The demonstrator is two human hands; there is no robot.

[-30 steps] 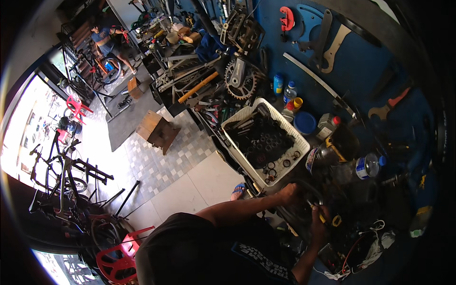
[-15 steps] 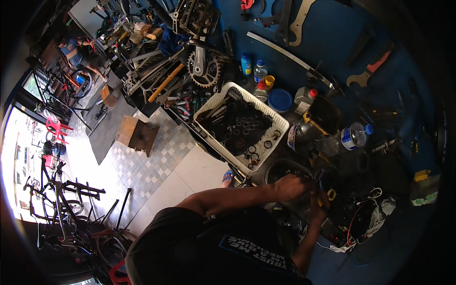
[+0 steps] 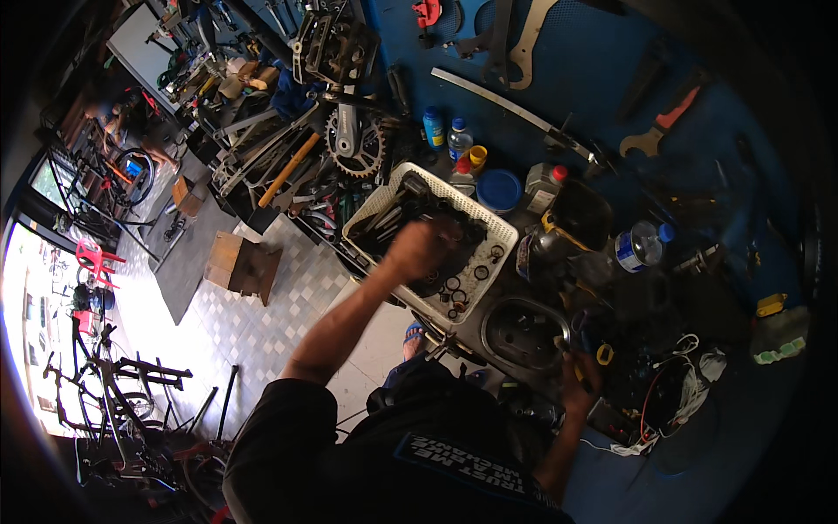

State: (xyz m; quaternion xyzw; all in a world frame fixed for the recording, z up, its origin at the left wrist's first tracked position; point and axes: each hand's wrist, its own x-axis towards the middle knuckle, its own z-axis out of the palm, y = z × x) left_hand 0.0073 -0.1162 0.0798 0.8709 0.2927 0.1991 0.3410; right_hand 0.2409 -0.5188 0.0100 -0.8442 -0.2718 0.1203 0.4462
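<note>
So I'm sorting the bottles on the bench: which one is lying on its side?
The clear bottle with the blue cap, right of the white basket. It lies flat, while the blue bottle and the small clear one behind the basket stand upright.

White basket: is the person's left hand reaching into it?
Yes, the left hand is inside the white basket, over the dark parts.

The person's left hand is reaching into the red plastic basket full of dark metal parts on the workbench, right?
Not quite. The head view shows the left hand reaching into the plastic basket of dark metal parts on the workbench, but that basket is white, not red.
</note>
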